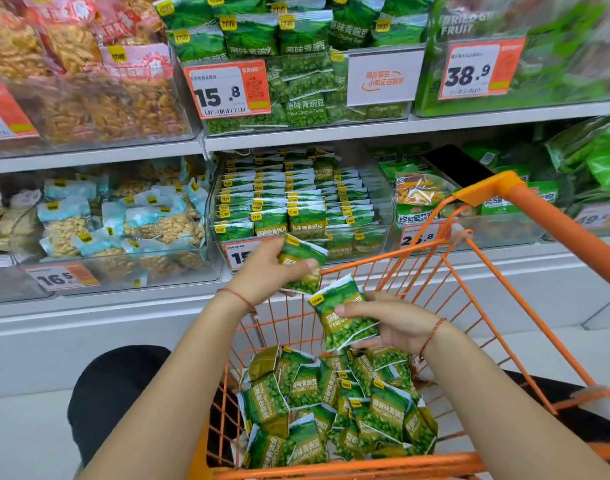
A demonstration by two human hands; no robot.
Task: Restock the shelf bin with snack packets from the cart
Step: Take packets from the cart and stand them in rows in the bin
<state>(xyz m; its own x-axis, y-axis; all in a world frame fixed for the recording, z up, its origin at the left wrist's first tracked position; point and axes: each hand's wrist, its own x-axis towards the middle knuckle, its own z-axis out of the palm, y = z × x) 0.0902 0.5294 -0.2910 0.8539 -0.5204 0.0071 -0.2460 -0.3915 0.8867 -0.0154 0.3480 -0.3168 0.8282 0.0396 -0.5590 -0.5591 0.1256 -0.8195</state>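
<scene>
left hand (269,268) raised above the cart's front rim, thumb and fingers curled round one green pea packet (302,268), held tilted with its yellow logo corner up and toward the shelf. right hand (390,325) lower, over the cart, pinching a second green packet (345,315) between thumb on its face and fingers behind, print facing up.

judged as the carrying step: one packet on its way to the bin, the other just lifted from the heap. best to finish the left one first. keep the grip on the packet's lower half so the top edge leads, then slide it upright into the front row of the clear shelf bin (383,216), logo corner up and face forward to match the rows of packets already standing there. likely room only at the front, since the back rows look full; hard to tell how deep the gap is.

worth pressing lightly, not squeezing: pouches look air-filled and slippery, apt to pop forward over the low front wall. worth minding the price tag (239,256) clipped on that wall, just beside the left hand.

beyond the hands, the loose pile of packets (334,407) lies on the floor of the orange wire cart (525,209), many left, so the restock looks far from done. neighbouring bins hold other snacks; keep these out of them.
</scene>
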